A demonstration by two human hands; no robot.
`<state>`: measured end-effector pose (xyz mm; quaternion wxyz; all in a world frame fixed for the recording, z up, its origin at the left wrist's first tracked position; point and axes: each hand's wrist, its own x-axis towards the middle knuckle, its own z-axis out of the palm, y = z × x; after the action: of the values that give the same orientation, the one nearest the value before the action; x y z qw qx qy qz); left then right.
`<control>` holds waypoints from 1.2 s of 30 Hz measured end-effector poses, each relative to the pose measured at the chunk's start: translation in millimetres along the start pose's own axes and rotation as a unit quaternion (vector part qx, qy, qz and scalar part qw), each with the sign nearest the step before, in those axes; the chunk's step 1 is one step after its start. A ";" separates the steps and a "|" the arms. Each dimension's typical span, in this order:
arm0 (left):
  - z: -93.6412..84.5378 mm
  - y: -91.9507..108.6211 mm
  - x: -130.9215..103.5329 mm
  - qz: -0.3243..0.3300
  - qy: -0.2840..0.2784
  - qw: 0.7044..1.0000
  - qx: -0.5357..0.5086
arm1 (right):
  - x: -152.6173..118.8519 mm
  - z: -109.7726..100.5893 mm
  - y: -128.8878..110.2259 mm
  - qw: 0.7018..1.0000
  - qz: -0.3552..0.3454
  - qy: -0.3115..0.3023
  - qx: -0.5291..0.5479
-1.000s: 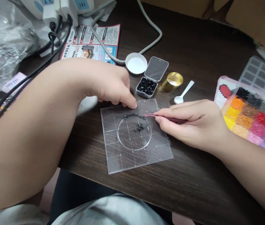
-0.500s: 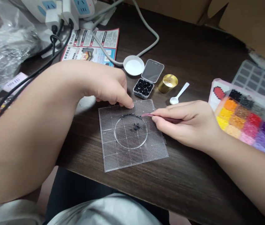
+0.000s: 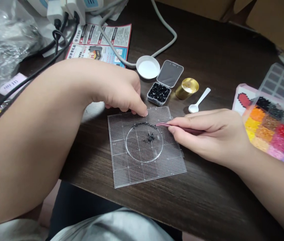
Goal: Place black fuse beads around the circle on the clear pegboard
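A clear square pegboard (image 3: 124, 175) lies on the dark table, with a clear ring (image 3: 144, 162) on it. Along the ring's far side runs a curved row of black beads (image 3: 144, 124). Inside the ring sits a small loose heap of black beads (image 3: 151, 137). My left hand (image 3: 119, 90) is closed at the board's far edge, thumb on top; its other fingertips are hidden. My right hand (image 3: 212, 137) pinches pink tweezers (image 3: 163, 124), whose tips touch the right end of the bead row. Whether a bead is between the tips is too small to tell.
Behind the board stand an open box of black beads (image 3: 159, 93), a white dish (image 3: 148, 67), a gold cup (image 3: 187, 88) and a white spoon (image 3: 199, 101). A colour-sorted bead case (image 3: 272, 134) lies right. Cables (image 3: 167, 25), a leaflet (image 3: 116, 35) and plastic wrap (image 3: 3, 50) occupy the back left.
The view has shifted slightly, so the board and objects appear further right. Both hands keep nearly the same pose, and the tweezers remain at the right end of the bead row.
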<state>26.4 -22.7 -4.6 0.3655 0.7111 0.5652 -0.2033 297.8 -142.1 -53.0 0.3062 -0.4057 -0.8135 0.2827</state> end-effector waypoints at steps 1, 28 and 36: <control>0.1 0.7 0.1 0.000 0.001 1.000 0.003 | -0.2 -0.1 -0.1 1.000 -0.002 -0.003 -0.003; 0.7 11.4 -5.5 -0.007 0.023 0.999 0.035 | -2.5 -3.7 -2.7 1.000 0.012 -0.010 -0.004; 1.0 21.4 -15.4 -0.013 0.030 0.999 0.036 | -4.3 -6.3 -1.4 1.000 -0.003 -0.014 -0.006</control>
<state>42.6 -35.6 11.7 0.3192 0.7222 0.5777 -0.2069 303.8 -145.0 -49.1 0.2928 -0.4012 -0.8206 0.2828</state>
